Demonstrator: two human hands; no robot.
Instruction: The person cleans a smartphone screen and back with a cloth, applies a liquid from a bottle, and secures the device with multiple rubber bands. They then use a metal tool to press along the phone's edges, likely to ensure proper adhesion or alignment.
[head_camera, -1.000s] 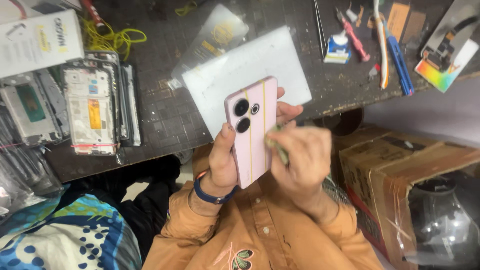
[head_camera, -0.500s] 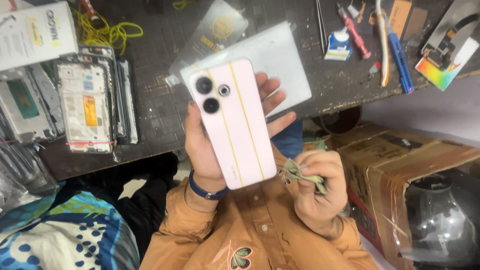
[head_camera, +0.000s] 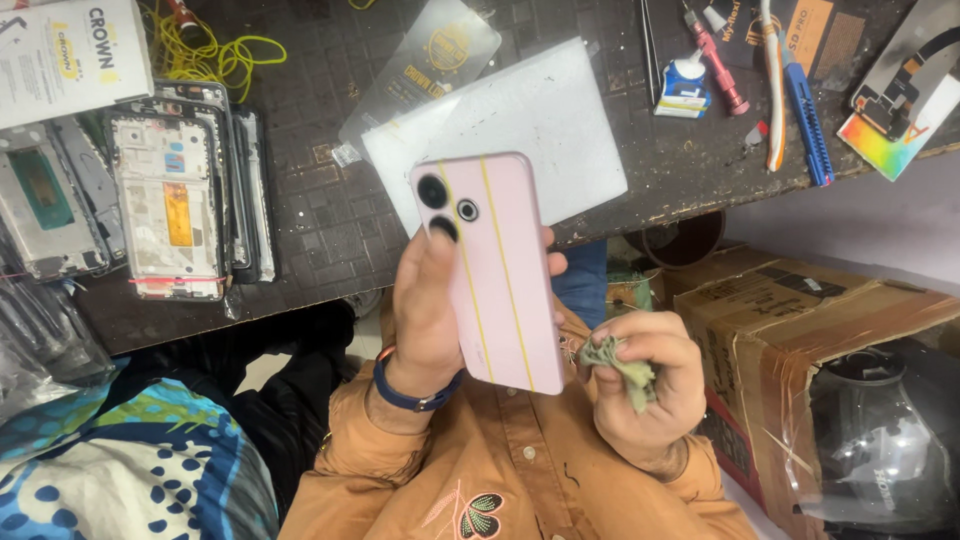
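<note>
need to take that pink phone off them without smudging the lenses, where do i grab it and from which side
Probably by the two long edges of the pink phone, near its lower half, coming from the right, beside the right hand with the cloth. The left hand wraps the left edge, a finger over the camera lenses at the top. The back is flat and smooth, so the thin edges grip best.

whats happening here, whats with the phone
A person seated at a dark workbench holds a pink smartphone upright in the left hand, back side with its camera lenses facing the camera. The right hand grips a crumpled greenish cloth just beside the phone's lower edge, not clearly touching it. On the bench lie a white sheet, a stack of bare phone frames, yellow wire and small tools. A cardboard box sits to the right.
</note>
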